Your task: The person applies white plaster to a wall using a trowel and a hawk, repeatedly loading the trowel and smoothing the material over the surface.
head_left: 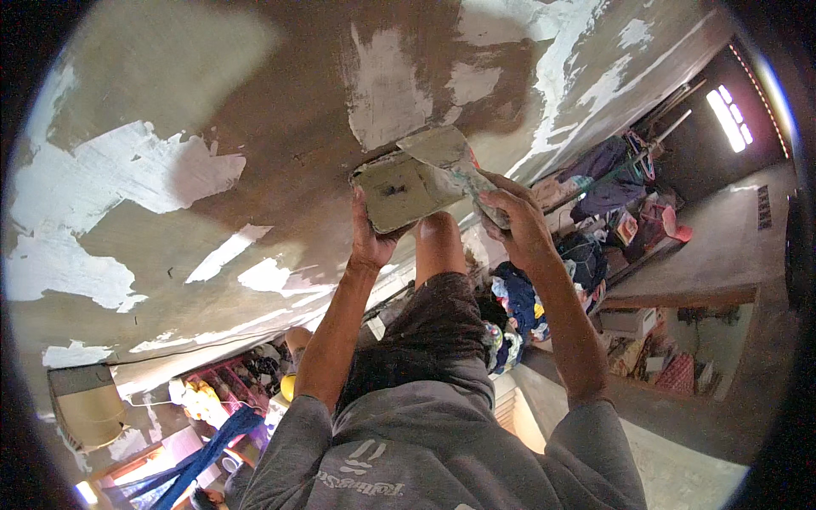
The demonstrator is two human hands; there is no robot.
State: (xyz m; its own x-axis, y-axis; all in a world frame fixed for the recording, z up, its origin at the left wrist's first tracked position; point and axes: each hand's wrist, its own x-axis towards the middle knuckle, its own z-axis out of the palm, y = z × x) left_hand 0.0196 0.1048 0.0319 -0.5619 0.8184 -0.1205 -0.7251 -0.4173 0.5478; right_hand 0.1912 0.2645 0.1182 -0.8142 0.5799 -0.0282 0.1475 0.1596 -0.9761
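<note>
My left hand [371,241] is raised and grips a square, putty-smeared board [398,192] from below, holding it close to the wall. My right hand [515,221] is shut on a wide putty knife [439,146], whose smeared blade rests on the board's upper right edge. Both tools sit just in front of a brown wall [280,110] patched with white filler. Fresh white strokes lie above the board. My grey shirt, dark shorts and one bare leg [439,242] show below the hands.
Far below lie piles of coloured clothes [518,297] and bags along a low shelf [646,246]. A concrete floor [722,238] spreads to the right, under a bright window [729,115]. A beige box [85,408] and blue cloth [208,455] are at lower left.
</note>
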